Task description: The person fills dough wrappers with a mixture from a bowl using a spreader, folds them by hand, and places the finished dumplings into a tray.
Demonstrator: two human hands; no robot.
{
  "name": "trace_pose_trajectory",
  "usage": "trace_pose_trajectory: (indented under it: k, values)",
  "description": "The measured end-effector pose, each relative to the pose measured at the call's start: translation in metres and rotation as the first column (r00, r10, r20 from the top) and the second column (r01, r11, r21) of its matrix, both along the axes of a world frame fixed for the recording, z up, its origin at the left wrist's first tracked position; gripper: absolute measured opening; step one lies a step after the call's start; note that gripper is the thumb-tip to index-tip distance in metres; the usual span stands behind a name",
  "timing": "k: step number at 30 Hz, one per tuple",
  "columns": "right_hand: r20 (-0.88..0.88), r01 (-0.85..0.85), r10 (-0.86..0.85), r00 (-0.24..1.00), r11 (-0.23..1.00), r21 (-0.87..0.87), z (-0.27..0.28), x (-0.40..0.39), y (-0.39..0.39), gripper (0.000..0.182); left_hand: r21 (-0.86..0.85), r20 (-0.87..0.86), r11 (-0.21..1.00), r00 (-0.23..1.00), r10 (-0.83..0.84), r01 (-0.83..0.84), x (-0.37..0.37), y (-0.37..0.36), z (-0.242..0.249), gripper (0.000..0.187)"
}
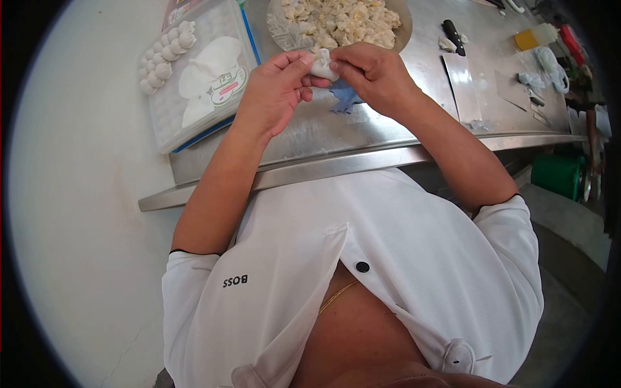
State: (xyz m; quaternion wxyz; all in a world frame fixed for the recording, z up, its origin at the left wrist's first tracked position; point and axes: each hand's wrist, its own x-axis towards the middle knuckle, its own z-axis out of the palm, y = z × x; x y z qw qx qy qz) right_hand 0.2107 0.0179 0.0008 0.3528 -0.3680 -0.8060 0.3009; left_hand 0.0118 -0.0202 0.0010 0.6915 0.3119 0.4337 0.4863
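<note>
1. Nearest is the person's white shirt [401, 213], with short sleeves and both bare forearms reaching forward over a metal table [304, 132].
2. The left hand [278, 84] is partly open, its palm turned inward. Its thumb and fingertips grasp the left side of a small white dough piece [325, 68], with the lower fingers loosely curled.
3. The right hand [377, 72] is more closed, its back facing up. Thumb and forefinger pinch the dough piece's upper right side; the other fingers are folded in.
4. The dough piece is rounded below and gathered on top. It is held between both hands, above the table and in front of the bowl.
5. Beneath the hands, a crumpled blue item [346, 99] lies on the table.
6. To the left, a wide pale tray [163, 119] bears rounded white pieces [169, 50] in rows, beside a white shape with green lettering.
7. To the right lies a broad-bladed knife [460, 84] with a black handle.
8. Beyond the hands, a round metal bowl [405, 26] holds a lumpy cream-and-yellow mixture [352, 22].
9. At the far right, a clear bottle [535, 37] contains yellow liquid.
</note>
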Motion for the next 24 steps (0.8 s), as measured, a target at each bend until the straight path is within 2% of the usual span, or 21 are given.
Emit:
trace_pose_trajectory:
  k: [4,8,10,11,13,16,19,21,24]
  values:
    - [0.022,-0.032,0.032,0.999,0.999,0.012,0.003,0.002,0.000,0.019,0.005,0.003,1.000,1.000,0.010,-0.010,0.002,-0.001,0.001,0.017]
    - [-0.026,-0.014,0.013,1.000,0.999,-0.033,0.005,-0.001,-0.004,0.019,0.007,-0.082,1.000,0.997,0.017,-0.016,0.003,-0.001,0.001,0.016]
    - [0.034,0.007,-0.001,0.999,0.982,-0.191,0.013,-0.002,-0.006,0.019,0.009,-0.110,1.000,0.994,0.019,-0.018,0.003,-0.001,-0.002,0.016]
    - [0.035,0.005,0.001,0.999,0.982,-0.191,0.009,-0.002,-0.004,0.019,0.016,-0.129,1.000,0.991,0.022,-0.020,0.003,-0.001,-0.004,0.015]
    - [0.027,-0.041,0.040,0.999,0.999,0.029,-0.001,-0.001,-0.001,0.019,0.020,-0.148,1.000,0.989,0.027,-0.024,0.003,-0.002,-0.004,0.015]
    - [0.040,-0.043,0.042,0.998,0.998,0.050,-0.001,-0.001,-0.001,0.019,0.047,-0.207,0.998,0.978,0.038,-0.029,0.005,-0.003,-0.002,0.015]
    - [0.030,-0.020,0.018,0.999,0.999,0.043,-0.003,-0.002,-0.001,0.018,0.005,-0.151,0.999,0.988,0.043,-0.043,0.004,-0.002,0.003,0.014]
    - [0.022,-0.028,0.027,0.999,0.998,0.050,-0.002,-0.002,-0.001,0.018,-0.073,-0.054,0.996,0.997,0.056,-0.060,0.003,-0.002,0.007,0.013]
    - [0.019,-0.045,0.044,0.999,0.997,0.061,0.000,-0.001,-0.001,0.017,-0.047,-0.076,0.997,0.996,0.050,-0.053,0.005,-0.003,0.006,0.012]
